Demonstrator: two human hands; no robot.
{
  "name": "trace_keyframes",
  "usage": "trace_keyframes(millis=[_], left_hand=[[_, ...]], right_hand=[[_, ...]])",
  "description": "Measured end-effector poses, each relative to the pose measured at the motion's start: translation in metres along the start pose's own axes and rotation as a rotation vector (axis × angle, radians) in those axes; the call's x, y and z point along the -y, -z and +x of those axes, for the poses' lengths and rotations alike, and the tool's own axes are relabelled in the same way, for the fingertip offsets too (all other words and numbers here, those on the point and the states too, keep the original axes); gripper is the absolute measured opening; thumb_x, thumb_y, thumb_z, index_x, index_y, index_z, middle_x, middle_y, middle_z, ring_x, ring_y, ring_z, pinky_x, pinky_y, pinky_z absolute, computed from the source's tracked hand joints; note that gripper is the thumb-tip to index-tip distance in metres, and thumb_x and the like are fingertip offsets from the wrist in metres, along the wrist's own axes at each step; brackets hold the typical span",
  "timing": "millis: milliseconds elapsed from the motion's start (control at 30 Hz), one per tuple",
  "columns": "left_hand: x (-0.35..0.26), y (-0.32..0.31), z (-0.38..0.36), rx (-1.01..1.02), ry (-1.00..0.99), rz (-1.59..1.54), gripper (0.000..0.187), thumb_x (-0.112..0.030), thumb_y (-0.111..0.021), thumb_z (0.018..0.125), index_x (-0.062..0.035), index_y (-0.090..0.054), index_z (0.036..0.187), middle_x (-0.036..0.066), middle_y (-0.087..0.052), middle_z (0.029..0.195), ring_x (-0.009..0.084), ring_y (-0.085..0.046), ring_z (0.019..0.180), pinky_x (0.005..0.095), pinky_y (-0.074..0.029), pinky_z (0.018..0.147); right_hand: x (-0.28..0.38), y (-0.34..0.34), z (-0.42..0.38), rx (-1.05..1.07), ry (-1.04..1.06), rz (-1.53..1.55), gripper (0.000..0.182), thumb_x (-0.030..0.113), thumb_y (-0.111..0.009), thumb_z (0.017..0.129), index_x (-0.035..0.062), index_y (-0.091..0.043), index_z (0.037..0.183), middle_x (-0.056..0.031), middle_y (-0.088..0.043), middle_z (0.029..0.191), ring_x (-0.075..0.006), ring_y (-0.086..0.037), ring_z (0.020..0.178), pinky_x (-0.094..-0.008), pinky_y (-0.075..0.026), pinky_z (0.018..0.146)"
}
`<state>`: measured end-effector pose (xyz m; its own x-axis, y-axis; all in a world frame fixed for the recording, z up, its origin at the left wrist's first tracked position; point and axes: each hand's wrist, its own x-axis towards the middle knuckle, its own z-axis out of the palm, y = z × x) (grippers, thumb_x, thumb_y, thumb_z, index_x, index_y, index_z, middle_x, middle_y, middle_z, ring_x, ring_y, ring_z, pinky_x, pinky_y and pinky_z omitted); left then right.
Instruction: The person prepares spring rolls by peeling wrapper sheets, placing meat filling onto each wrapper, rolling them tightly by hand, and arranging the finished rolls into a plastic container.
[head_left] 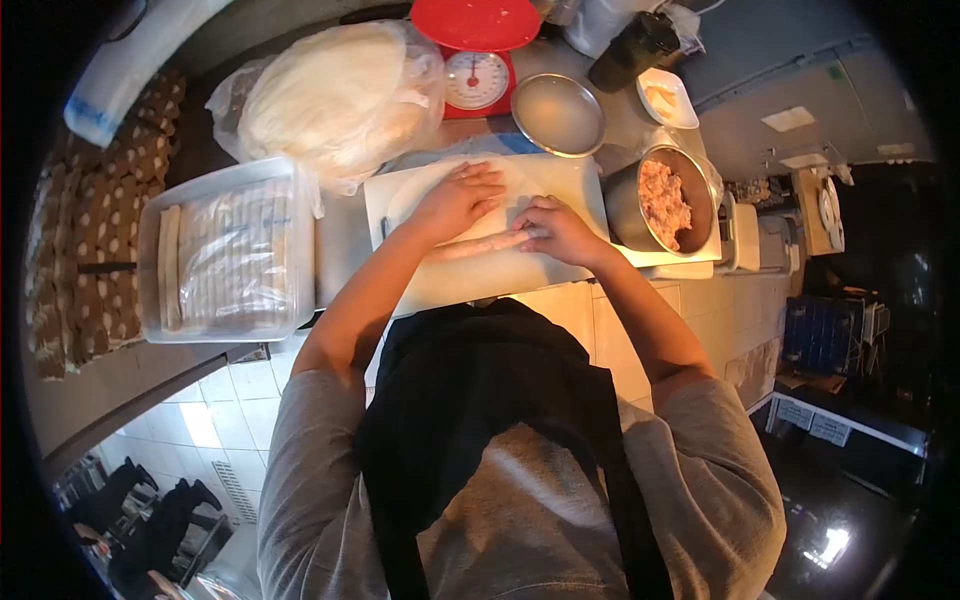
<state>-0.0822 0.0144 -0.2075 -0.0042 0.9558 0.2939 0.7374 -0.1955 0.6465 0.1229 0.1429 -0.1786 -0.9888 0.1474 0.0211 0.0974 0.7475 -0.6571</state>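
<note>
At the left, a clear plastic box (228, 334) holds pale rolls (171, 272) in a row, partly under plastic film (240, 235); at the right, a metal pot (628, 212) holds minced filling (664, 205), and a white dish (683, 116) beyond it holds yellowish pieces (660, 98). Between box and pot, the filled roll (478, 245) lies on the white board (500, 274), its long axis running left to right, its right end slightly farther and gripped by the right hand's (552, 230) curled fingers, while the left hand (460, 203) lies flat, fingers extended, over the pale wrapper (412, 193). Bagged dough (325, 95), a red scale (477, 82) and a round metal bowl (558, 115) crowd the far side.
</note>
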Motion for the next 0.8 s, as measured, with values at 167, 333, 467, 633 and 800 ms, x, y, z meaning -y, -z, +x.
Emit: trace_keyframes(millis=[167, 333, 467, 633, 800], left_hand=[[0.006, -0.005, 0.002, 0.035, -0.008, 0.015, 0.030, -0.017, -0.056, 0.090, -0.0119, -0.063, 0.119, 0.008, -0.054, 0.134, 0.0268, -0.041, 0.131, 0.0430, -0.026, 0.112], [0.005, -0.002, 0.002, 0.039, 0.006, 0.005, 0.030, -0.019, -0.056, 0.090, -0.0126, -0.064, 0.118, 0.007, -0.055, 0.133, 0.0270, -0.041, 0.131, 0.0426, -0.027, 0.111], [0.008, -0.002, 0.006, 0.043, 0.026, -0.060, 0.030, -0.022, -0.055, 0.091, -0.0108, -0.065, 0.117, 0.007, -0.057, 0.130, 0.0266, -0.042, 0.131, 0.0419, -0.028, 0.111], [0.017, -0.006, 0.006, 0.036, 0.040, -0.109, 0.032, -0.025, -0.053, 0.093, -0.0085, -0.064, 0.118, 0.008, -0.058, 0.129, 0.0266, -0.043, 0.130, 0.0409, -0.029, 0.110], [0.020, -0.008, 0.007, 0.021, 0.072, -0.179, 0.034, -0.029, -0.050, 0.096, -0.0080, -0.064, 0.118, 0.009, -0.058, 0.128, 0.0270, -0.043, 0.129, 0.0405, -0.030, 0.109]], right_hand=[[0.000, -0.005, -0.014, -0.041, -0.049, 0.050, 0.036, 0.014, -0.081, 0.062, 0.0097, -0.063, 0.093, -0.0064, -0.057, 0.090, -0.0289, -0.056, 0.089, -0.0377, -0.045, 0.079], [0.008, 0.000, -0.018, -0.080, -0.021, -0.005, 0.037, 0.012, -0.081, 0.062, 0.0078, -0.062, 0.093, -0.0077, -0.057, 0.091, -0.0276, -0.055, 0.089, -0.0366, -0.045, 0.078], [0.027, 0.002, 0.007, 0.027, 0.080, -0.180, 0.035, 0.014, -0.080, 0.063, 0.0073, -0.061, 0.091, -0.0087, -0.057, 0.091, -0.0291, -0.056, 0.087, -0.0376, -0.045, 0.078], [0.023, -0.026, 0.019, -0.012, 0.049, -0.009, 0.037, 0.018, -0.081, 0.059, 0.0092, -0.059, 0.087, -0.0080, -0.057, 0.090, -0.0297, -0.056, 0.090, -0.0406, -0.045, 0.079], [0.032, -0.022, 0.019, 0.025, 0.083, -0.061, 0.039, 0.014, -0.081, 0.060, 0.0071, -0.059, 0.091, -0.0091, -0.057, 0.088, -0.0290, -0.057, 0.088, -0.0383, -0.046, 0.075]])
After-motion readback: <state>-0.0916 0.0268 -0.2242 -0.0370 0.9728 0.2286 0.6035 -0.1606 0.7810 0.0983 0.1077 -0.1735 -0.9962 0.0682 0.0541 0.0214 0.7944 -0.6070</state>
